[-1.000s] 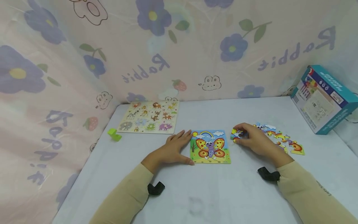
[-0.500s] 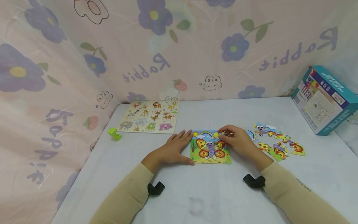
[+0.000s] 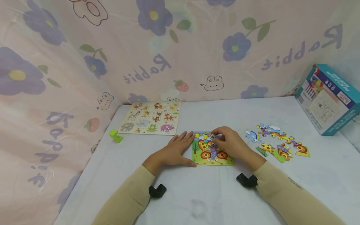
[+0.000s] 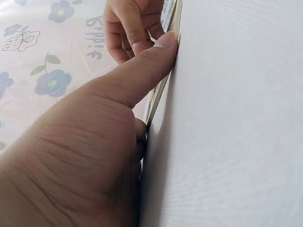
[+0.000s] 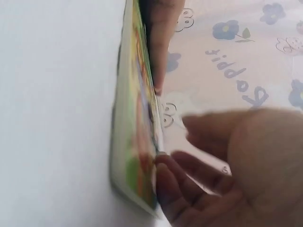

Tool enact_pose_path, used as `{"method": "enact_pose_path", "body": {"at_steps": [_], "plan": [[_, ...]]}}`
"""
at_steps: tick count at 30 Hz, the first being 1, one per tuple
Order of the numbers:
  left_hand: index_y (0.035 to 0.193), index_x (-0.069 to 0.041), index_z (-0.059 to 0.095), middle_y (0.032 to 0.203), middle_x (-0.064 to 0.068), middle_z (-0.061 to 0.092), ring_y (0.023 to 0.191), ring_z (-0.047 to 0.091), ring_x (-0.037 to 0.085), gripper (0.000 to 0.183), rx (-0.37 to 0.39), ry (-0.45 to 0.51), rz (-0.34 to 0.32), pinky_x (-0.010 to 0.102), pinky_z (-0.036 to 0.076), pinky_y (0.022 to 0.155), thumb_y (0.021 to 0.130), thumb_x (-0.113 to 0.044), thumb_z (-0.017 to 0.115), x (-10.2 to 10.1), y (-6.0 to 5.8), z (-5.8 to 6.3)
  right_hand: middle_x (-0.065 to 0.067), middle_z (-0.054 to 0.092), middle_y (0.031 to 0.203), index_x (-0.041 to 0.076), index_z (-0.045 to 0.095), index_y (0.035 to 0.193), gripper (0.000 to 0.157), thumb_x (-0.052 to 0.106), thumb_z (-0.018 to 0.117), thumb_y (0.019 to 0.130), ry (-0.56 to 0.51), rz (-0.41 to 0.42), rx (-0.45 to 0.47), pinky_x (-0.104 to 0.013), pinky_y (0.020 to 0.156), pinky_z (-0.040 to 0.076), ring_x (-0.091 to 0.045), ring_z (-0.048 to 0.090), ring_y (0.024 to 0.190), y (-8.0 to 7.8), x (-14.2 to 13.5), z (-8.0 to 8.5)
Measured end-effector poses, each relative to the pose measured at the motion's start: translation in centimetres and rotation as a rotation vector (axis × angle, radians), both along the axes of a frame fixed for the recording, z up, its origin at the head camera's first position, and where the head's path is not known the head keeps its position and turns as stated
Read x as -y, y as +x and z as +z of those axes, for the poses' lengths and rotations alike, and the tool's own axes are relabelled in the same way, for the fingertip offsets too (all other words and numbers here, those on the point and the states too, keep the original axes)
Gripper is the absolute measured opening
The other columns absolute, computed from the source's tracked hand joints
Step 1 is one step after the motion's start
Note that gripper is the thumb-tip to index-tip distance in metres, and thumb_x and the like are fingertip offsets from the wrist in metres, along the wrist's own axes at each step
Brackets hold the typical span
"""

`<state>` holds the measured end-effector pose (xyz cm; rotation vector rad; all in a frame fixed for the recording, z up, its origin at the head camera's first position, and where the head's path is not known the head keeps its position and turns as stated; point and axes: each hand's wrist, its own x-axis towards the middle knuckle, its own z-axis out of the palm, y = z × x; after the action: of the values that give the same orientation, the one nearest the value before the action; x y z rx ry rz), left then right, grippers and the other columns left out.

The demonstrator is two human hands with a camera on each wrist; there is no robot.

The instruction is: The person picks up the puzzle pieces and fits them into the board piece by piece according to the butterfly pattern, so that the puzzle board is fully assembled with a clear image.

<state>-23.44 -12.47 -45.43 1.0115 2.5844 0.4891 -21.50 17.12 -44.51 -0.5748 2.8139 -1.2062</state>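
Observation:
A square butterfly puzzle board (image 3: 212,158) lies flat on the white table. My left hand (image 3: 175,152) rests at its left side with fingers extended, the index fingertip at the far left corner and the thumb at the near left one. In the left wrist view the thumb (image 4: 151,59) presses against the board's edge. Over the board's far part, my right hand (image 3: 232,142) pinches a small puzzle piece (image 3: 212,137), mostly hidden by the fingers. The right wrist view shows the right fingertips (image 5: 165,177) right at the board's face.
Several loose puzzle pieces (image 3: 284,151) are scattered right of the board. An animal puzzle board (image 3: 149,118) lies at the back left, beside a green block (image 3: 115,136). A teal-and-white box (image 3: 326,101) stands at the back right, before a flowered curtain (image 3: 197,47).
My right hand has carried the puzzle piece left from beside the loose pieces to over the butterfly board, then slightly further left. The left hand has stayed in place.

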Motion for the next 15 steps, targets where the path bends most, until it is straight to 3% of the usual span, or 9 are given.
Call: {"method": "enact_pose_path", "body": {"at_steps": [3, 6, 9, 15], "plan": [[0.177, -0.018, 0.011, 0.182, -0.006, -0.002, 0.165, -0.011, 0.019, 0.124, -0.008, -0.004, 0.000, 0.048, -0.006, 0.130, 0.088, -0.076, 0.074, 0.0, 0.0, 0.0, -0.019, 0.063, 0.146, 0.000, 0.070, 0.142, 0.040, 0.018, 0.074, 0.106, 0.176, 0.137, -0.071, -0.060, 0.106, 0.052, -0.040, 0.063, 0.126, 0.5, -0.1, 0.7], [0.177, -0.018, 0.011, 0.182, -0.005, -0.002, 0.165, -0.010, 0.019, 0.123, -0.013, -0.003, -0.004, 0.048, -0.006, 0.130, 0.089, -0.076, 0.074, 0.1, 0.0, 0.0, -0.018, 0.054, 0.161, 0.002, 0.065, 0.151, 0.049, 0.026, 0.071, 0.108, 0.368, 0.243, -0.107, -0.070, 0.114, 0.040, -0.051, 0.044, 0.148, 0.9, -0.1, 1.1], [0.177, -0.018, 0.011, 0.182, -0.005, -0.002, 0.165, -0.010, 0.020, 0.123, -0.012, -0.007, -0.005, 0.049, -0.005, 0.130, 0.089, -0.077, 0.073, 0.1, 0.0, 0.1, -0.014, 0.045, 0.168, 0.006, 0.057, 0.159, 0.056, 0.033, 0.067, 0.110, 0.486, 0.269, -0.096, -0.073, 0.112, 0.040, -0.051, 0.033, 0.155, 1.3, 0.1, 1.1], [0.177, -0.018, 0.011, 0.182, -0.006, -0.002, 0.165, -0.010, 0.019, 0.124, -0.012, -0.008, -0.004, 0.049, -0.006, 0.130, 0.088, -0.078, 0.073, 0.1, 0.1, 0.1, -0.012, 0.041, 0.171, 0.008, 0.051, 0.164, 0.063, 0.040, 0.064, 0.111, 0.516, 0.262, -0.098, -0.075, 0.108, 0.039, -0.048, 0.028, 0.158, 1.7, 1.0, 0.7]]}}
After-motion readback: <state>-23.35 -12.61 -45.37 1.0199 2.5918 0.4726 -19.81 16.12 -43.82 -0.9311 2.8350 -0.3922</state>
